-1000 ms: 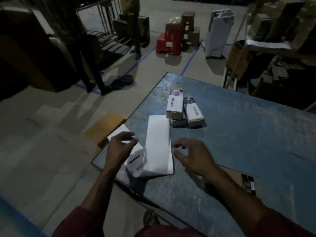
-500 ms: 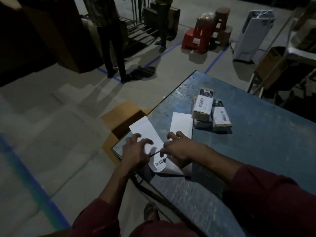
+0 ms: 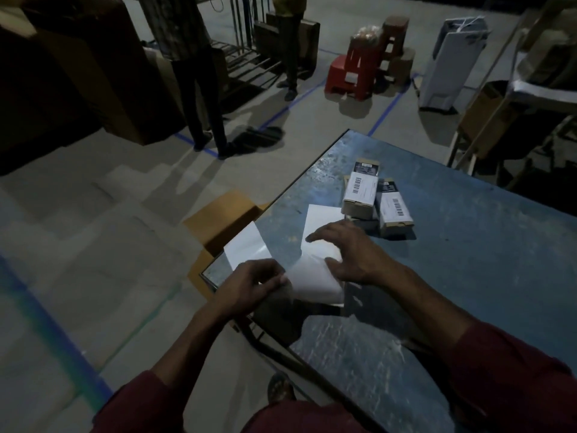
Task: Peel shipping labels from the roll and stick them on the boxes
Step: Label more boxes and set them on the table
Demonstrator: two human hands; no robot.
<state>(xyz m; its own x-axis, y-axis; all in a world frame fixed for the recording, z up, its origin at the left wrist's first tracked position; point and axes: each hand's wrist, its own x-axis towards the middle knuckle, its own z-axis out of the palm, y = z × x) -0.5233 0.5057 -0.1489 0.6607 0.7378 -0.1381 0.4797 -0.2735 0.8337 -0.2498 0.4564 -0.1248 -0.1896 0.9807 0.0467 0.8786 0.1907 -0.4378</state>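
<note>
A white strip of label backing point(image 3: 318, 220) lies on the blue table point(image 3: 468, 260) near its left corner, with a second white piece point(image 3: 246, 245) hanging past the table edge. My right hand point(image 3: 346, 251) presses flat on the strip with fingers spread. My left hand point(image 3: 253, 282) pinches the near edge of a white label sheet point(image 3: 312, 279) that curls up off the strip. Just beyond the strip sits a small pile of cardboard boxes point(image 3: 359, 195), two of them showing white barcode labels point(image 3: 396, 206) on top.
An open brown carton point(image 3: 218, 223) stands on the floor against the table's left corner. Two people stand on the floor at the far left point(image 3: 199, 89) and far centre point(image 3: 290, 42). Red stools point(image 3: 352, 73) and a white unit point(image 3: 449, 64) stand beyond the table.
My right hand moved from hovering over the table onto the strip and now presses it down. My left hand closed on the label's edge and lifted it. The view shifted left.
</note>
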